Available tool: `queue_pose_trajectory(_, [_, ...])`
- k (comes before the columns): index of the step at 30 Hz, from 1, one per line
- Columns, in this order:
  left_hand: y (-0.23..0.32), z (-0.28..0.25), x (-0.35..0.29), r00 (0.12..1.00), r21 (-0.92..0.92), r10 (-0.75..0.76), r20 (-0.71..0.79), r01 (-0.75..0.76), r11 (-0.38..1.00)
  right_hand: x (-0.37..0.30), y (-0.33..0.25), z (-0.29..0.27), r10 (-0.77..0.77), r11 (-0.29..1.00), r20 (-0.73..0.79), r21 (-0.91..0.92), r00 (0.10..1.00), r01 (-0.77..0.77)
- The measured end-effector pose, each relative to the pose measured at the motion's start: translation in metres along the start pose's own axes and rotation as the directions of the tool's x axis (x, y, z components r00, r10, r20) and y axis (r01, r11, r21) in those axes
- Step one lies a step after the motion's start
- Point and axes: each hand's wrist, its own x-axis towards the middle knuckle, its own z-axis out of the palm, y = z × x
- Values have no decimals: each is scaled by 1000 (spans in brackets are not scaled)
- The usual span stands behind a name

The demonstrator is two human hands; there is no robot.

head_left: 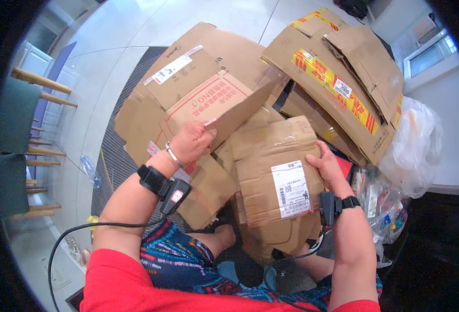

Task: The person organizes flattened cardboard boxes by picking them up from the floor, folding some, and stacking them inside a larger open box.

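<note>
My right hand [327, 165] grips the right edge of a flattened cardboard box [255, 171], its thumb lying on the top face. A white shipping label [291, 190] is stuck on that box, and clear tape shines near its far end. My left hand [192, 141] is closed in a fist to the left of the box. From its fingers pokes a thin white-and-pink tip [210, 121], whose kind I cannot make out. Just beyond the fist, a cardboard flap [250, 112] stands up at a slant from a large flattened carton [193, 78] with red print.
Beyond my right hand lies a large carton [338, 78] with yellow-and-red tape. Clear plastic bags [411, 151] are heaped at the right. A plastic bottle [90, 171] lies on the pale floor, near wooden-legged chairs [19, 135]. A black cable [84, 227] trails from my left wrist.
</note>
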Motion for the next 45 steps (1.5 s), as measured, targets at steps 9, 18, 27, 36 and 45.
queue_pose_trajectory(9, [17,11,-8,998,-8,45,-51,-46,999,22,-21,37,170,980,350,38,921,-195])
queue_pose_trajectory(18, [28,31,2,990,80,31,137,-42,996,74,41,47,26,948,210,-315,977,43])
queue_pose_trajectory(27, [-16,90,1,997,411,44,-64,-14,912,91,63,48,-85,936,38,-341,996,93])
queue_pose_trajectory(36, [-41,51,18,998,-91,14,66,-8,996,89,35,37,-36,980,236,-181,971,80])
queue_pose_trajectory(45, [-33,54,28,998,-75,50,-49,-53,996,90,58,94,-263,948,-47,-200,963,249])
